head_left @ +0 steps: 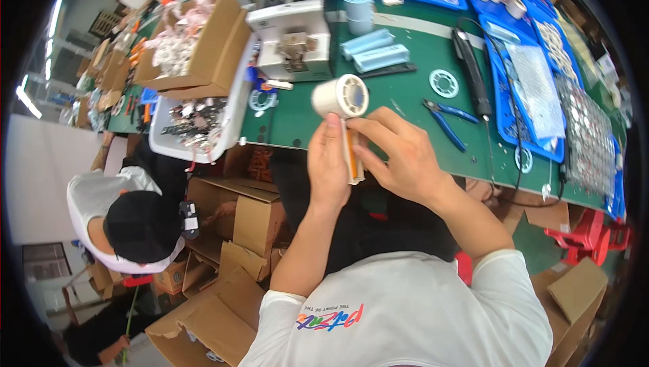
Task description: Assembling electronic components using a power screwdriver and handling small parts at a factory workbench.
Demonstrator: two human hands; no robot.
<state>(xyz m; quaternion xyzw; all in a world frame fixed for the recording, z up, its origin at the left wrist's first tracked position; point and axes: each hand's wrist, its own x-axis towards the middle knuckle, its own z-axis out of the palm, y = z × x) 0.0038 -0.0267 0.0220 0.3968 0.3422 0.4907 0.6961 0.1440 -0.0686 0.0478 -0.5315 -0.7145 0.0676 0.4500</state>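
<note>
A white handheld fan [331,98] with a round, spoked head is held upright in front of my body. My left hand [329,161] is wrapped round its handle, thumb just below the head. An orange strip [351,154] shows inside the handle's open side. My right hand [405,154] reaches across from the right, its bent fingers and thumb gripping the handle's edge beneath the head. Part of the handle is hidden by my fingers. Right of my hands, blue-handled pliers [449,120] and a white spoked ring [444,83] lie on the green table [405,96].
A black electric screwdriver [471,73] with a cord lies at the right, beside blue trays [500,120] of parts. Blue packs [378,52] and a grey-white machine [291,42] stand behind. At left are a cardboard box [220,49] and a white tub [172,147]. Another person [128,218] is lower left.
</note>
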